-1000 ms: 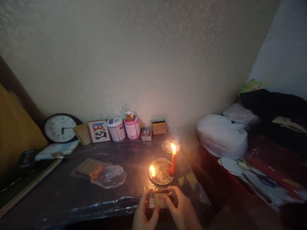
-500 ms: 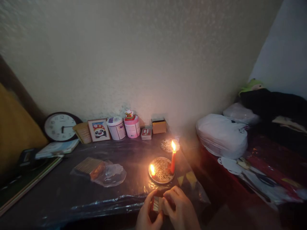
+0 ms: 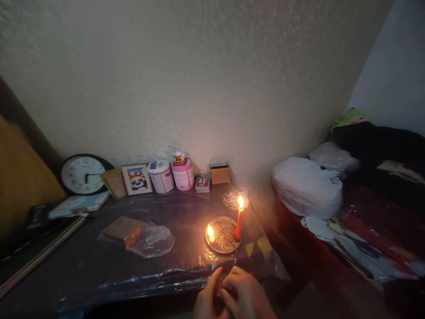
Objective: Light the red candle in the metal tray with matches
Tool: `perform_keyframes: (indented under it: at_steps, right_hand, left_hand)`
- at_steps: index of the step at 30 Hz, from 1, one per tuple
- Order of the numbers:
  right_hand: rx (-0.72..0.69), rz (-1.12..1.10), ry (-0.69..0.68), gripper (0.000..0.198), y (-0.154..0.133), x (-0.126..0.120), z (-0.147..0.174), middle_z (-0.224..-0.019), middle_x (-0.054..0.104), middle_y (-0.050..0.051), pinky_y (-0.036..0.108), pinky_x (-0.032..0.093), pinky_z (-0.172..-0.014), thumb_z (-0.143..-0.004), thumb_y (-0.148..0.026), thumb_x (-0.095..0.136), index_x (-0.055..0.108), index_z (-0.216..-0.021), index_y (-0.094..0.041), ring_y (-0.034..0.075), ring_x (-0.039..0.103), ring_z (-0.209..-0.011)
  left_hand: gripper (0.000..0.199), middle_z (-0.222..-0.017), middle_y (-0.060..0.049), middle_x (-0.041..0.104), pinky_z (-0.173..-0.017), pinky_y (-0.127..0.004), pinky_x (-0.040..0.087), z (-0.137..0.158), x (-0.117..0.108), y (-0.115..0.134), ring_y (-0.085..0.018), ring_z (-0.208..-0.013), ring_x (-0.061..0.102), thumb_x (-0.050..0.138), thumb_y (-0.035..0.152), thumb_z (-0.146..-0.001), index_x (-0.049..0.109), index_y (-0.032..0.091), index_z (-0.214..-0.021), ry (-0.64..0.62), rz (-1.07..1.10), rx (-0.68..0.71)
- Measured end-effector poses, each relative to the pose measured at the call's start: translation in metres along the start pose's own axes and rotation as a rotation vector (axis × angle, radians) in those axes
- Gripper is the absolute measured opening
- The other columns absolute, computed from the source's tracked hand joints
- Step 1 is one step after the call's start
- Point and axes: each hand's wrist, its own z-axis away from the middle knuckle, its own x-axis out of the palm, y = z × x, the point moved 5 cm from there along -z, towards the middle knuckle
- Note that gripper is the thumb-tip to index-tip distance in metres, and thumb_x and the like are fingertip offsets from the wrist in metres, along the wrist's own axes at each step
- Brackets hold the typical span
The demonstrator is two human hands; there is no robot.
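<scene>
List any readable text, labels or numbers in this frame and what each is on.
"12", "3", "6", "9" and the other hour numerals: on the wall clock face, just legible.
White tub label: print there, too blurred to read.
Pink tub label: too blurred to read.
Small red and white box: markings, too small to read.
Panda picture: no text legible.
Matchbox between the left hand and right hand: mostly covered, nothing legible.

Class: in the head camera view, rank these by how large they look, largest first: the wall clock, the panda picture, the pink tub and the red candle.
1. wall clock
2. panda picture
3. pink tub, close to the picture in size, so this pair is unsure
4. red candle, slimmest, though nearer the camera
</scene>
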Motion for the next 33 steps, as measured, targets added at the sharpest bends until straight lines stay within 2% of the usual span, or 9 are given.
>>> perform_keyframes:
  at_steps: [6,12,15,17,22,26,28,31,33]
  right_hand:
    - [-0.006,-0.035,0.036,0.02,-0.006,-0.004,0.0,-0.075,0.059,-0.001,0.02,0.038,-0.059,-0.078,-0.011,0.051,0.057,-0.061,-0.018,0.011,0.057,-0.067]
    - [0.034,-0.201,0.082,0.021,-0.015,-0.012,-0.003,-0.074,0.058,0.0,0.021,0.042,-0.06,-0.084,-0.019,0.051,0.06,-0.065,-0.019,0.013,0.056,-0.067]
    - [0.114,-0.318,0.17,0.022,-0.012,-0.02,-0.004,-0.069,0.058,0.0,0.022,0.043,-0.058,-0.085,-0.026,0.051,0.059,-0.067,-0.019,0.014,0.056,-0.063]
    - [0.163,-0.397,0.242,0.023,-0.007,-0.024,-0.005,-0.065,0.057,0.0,0.023,0.043,-0.056,-0.085,-0.031,0.051,0.057,-0.067,-0.019,0.015,0.055,-0.06]
    - [0.236,-0.527,0.343,0.024,0.004,-0.032,-0.006,-0.059,0.051,-0.002,0.023,0.041,-0.053,-0.086,-0.034,0.049,0.051,-0.066,-0.02,0.014,0.05,-0.056]
    - [0.261,-0.523,0.351,0.028,0.01,-0.029,-0.006,-0.058,0.047,-0.003,0.023,0.039,-0.051,-0.087,-0.038,0.047,0.049,-0.066,-0.02,0.013,0.046,-0.054]
    - [0.257,-0.492,0.342,0.029,0.011,-0.025,-0.006,-0.057,0.046,-0.004,0.022,0.037,-0.049,-0.088,-0.039,0.045,0.049,-0.067,-0.02,0.013,0.045,-0.053]
    - [0.242,-0.417,0.307,0.029,0.008,-0.02,-0.004,-0.057,0.047,-0.004,0.022,0.036,-0.05,-0.091,-0.037,0.042,0.05,-0.068,-0.021,0.013,0.046,-0.053]
    - [0.227,-0.375,0.292,0.029,0.004,-0.019,-0.003,-0.059,0.049,-0.003,0.023,0.037,-0.052,-0.091,-0.037,0.041,0.051,-0.069,-0.021,0.013,0.048,-0.054]
  left_hand:
    - [0.047,-0.102,-0.009,0.075,-0.081,-0.031,0.056,0.004,-0.002,-0.002,-0.025,-0.092,0.07,0.061,0.026,-0.071,0.063,0.017,-0.117,0.123,-0.028,-0.015]
    - [0.046,-0.105,-0.011,0.074,-0.081,-0.036,0.056,0.003,0.001,0.001,-0.029,-0.093,0.069,0.064,0.032,-0.073,0.064,0.019,-0.117,0.023,0.028,-0.008]
    - [0.049,-0.109,-0.012,0.072,-0.082,-0.038,0.056,0.001,0.0,0.004,-0.031,-0.097,0.067,0.068,0.033,-0.069,0.065,0.02,-0.116,0.0,0.068,-0.023]
    - [0.053,-0.112,-0.014,0.071,-0.084,-0.04,0.055,-0.001,0.002,0.005,-0.031,-0.097,0.067,0.069,0.03,-0.066,0.063,0.019,-0.117,-0.03,0.195,-0.026]
    - [0.058,-0.1,-0.013,0.074,-0.063,-0.035,0.055,-0.005,0.008,0.002,-0.023,-0.072,0.069,0.063,0.023,-0.065,0.054,0.017,-0.123,-0.141,0.593,-0.094]
    - [0.061,-0.086,-0.007,0.074,-0.058,-0.032,0.054,-0.004,0.001,0.002,-0.019,-0.061,0.067,0.055,0.021,-0.066,0.05,0.016,-0.126,-0.15,0.566,-0.16]
    - [0.062,-0.095,-0.008,0.074,-0.061,-0.034,0.056,-0.004,-0.004,0.007,-0.022,-0.07,0.069,0.051,0.02,-0.065,0.051,0.017,-0.127,-0.151,0.484,-0.152]
    - [0.063,-0.118,-0.009,0.068,-0.085,-0.038,0.053,-0.004,-0.012,0.017,-0.028,-0.106,0.063,0.049,0.017,-0.062,0.057,0.019,-0.124,-0.099,0.409,-0.084]
    - [0.061,-0.124,-0.008,0.065,-0.096,-0.039,0.047,-0.003,-0.016,0.021,-0.028,-0.116,0.057,0.05,0.014,-0.061,0.06,0.019,-0.122,-0.067,0.416,-0.051]
